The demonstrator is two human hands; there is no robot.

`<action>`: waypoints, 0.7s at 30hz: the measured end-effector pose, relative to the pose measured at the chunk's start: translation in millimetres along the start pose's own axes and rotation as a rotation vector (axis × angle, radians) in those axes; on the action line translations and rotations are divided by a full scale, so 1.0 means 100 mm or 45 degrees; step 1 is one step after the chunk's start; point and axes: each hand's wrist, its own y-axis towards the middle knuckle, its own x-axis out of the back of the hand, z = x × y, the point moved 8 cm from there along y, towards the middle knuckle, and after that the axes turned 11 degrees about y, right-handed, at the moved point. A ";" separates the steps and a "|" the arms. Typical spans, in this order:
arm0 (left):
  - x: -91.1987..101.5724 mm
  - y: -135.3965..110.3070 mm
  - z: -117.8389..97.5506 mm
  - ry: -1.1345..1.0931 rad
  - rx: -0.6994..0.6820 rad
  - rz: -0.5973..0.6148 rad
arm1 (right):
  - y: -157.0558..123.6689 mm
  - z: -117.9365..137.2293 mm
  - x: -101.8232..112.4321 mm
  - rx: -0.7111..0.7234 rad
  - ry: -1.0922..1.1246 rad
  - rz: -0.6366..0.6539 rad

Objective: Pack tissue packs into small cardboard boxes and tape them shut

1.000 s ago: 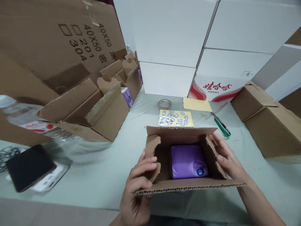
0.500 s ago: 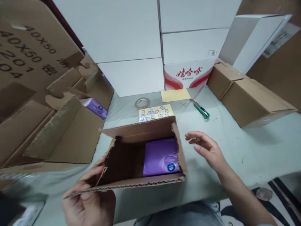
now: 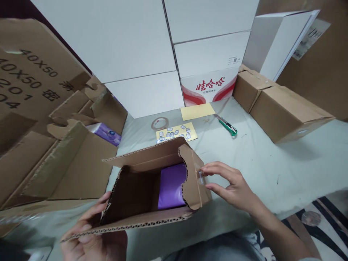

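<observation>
An open cardboard box [image 3: 146,223] is held tilted in front of me, its opening towards me. Inside, at the right end, lies a purple tissue pack [image 3: 171,186]; its right part is hidden behind the end flap. My left hand [image 3: 92,232] is closed on the box's left corner and near flap, thumb on the outside. My right hand [image 3: 231,183] is at the right end, thumb and fingers apart. Its fingertips are at the end flap, beside a small shiny piece of tape [image 3: 200,177].
Beyond the box lie a tape roll [image 3: 160,123], a yellow sheet of stickers [image 3: 191,131], a plain yellow sheet [image 3: 197,111] and a green utility knife [image 3: 227,126]. Opened cartons [image 3: 78,166] stand left, a closed brown box [image 3: 288,112] right, stacked white boxes [image 3: 144,96] behind.
My right hand has moved left to the box's right end. The end flap now leans inward over part of the tissue pack. My left hand keeps its hold, and the view has shifted slightly.
</observation>
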 end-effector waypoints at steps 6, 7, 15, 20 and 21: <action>0.00 0.02 0.01 0.031 0.019 0.063 | 0.00 0.19 -0.08 0.267 -0.253 0.020; 0.00 0.02 0.01 0.029 0.025 0.062 | 0.01 0.20 -0.09 0.280 -0.282 0.018; -0.03 0.02 -0.03 0.014 0.082 0.068 | 0.06 0.28 -0.13 0.317 -0.389 -0.005; 0.01 -0.01 -0.01 -0.022 0.076 0.076 | 0.03 0.29 -0.16 0.317 -0.430 -0.011; 0.02 -0.01 -0.01 -0.030 0.082 0.062 | 0.02 0.29 -0.17 0.316 -0.438 -0.015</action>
